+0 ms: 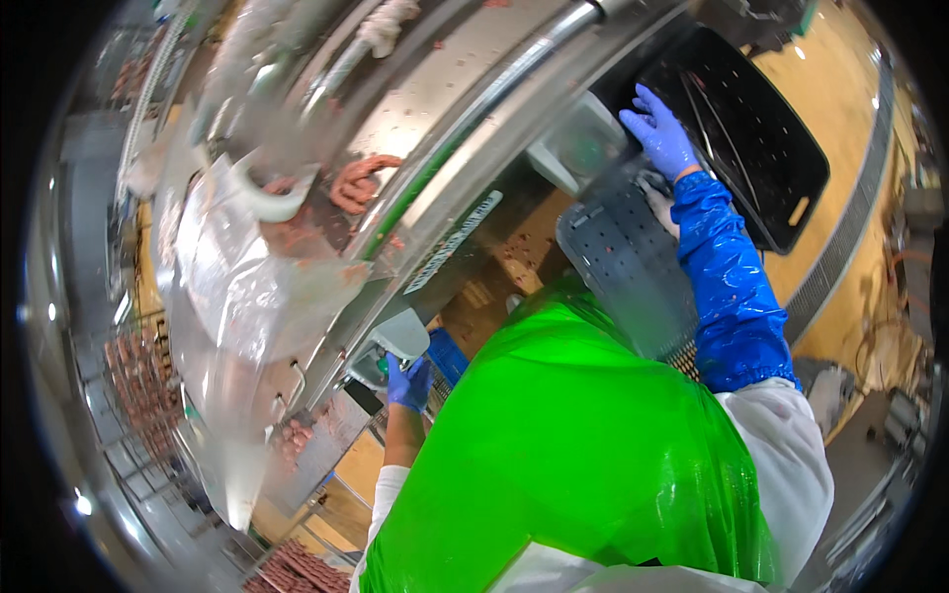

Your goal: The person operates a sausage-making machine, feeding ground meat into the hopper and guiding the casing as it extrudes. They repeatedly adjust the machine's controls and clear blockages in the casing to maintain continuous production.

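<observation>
My left hand [409,383], in a purple-blue glove, is at a light grey switch box [400,336] low on the machine's side. A finger reaches into its open face, where a bit of green shows. The rest of its fingers are partly hidden. My right hand [660,136], gloved the same way with a blue plastic sleeve over the forearm, has its fingers spread. It hovers by the edge of a second grey switch box [578,146] with a green button; I cannot tell if they touch. Neither hand holds anything I can see.
Along the left runs a steel machine with clear plastic sheeting [267,287] and a sausage coil [361,185] on its bed. A grey perforated tray [625,262] stands below my right arm; a black tray [746,128] lies beyond it. Racks of sausages [143,385] stand at left.
</observation>
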A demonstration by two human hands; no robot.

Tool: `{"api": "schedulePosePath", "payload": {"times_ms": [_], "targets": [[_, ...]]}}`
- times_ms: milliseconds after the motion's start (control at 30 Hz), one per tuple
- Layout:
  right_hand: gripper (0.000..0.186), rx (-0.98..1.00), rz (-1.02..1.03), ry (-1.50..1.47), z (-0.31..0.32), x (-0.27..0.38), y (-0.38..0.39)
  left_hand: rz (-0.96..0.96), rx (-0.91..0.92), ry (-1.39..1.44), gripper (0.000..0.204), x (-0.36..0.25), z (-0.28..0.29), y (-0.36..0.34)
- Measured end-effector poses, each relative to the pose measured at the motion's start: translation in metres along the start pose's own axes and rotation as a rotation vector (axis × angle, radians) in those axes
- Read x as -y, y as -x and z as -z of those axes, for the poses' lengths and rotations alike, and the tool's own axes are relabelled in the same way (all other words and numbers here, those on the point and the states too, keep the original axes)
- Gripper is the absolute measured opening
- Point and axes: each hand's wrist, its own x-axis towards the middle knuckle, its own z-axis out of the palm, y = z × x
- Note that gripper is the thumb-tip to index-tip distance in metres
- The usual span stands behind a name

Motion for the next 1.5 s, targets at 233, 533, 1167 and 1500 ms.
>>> {"api": "schedulePosePath", "payload": {"times_ms": [233, 533, 1167, 1500], "targets": [[0.117, -0.03, 0.253, 0.455, -0.057, 0.001, -0.023, -0.053, 0.007, 0.161, 0.101, 0.003, -0.003, 0.013], [0.121, 0.234, 0.196, 0.342, -0.044, -0.019, 0.001, -0.163, 0.079, 0.27, 0.083, 0.021, 0.003, 0.008], [0.103, 0.315, -0.017, 0.106, -0.04, -0.018, -0.002, -0.199, 0.15, 0.33, 0.096, 0.032, 0.009, -0.008], [0.1, 0.313, 0.011, 0.352, -0.039, -0.008, -0.002, -0.142, 0.084, 0.264, 0.089, 0.028, 0.008, 0.0]]}}
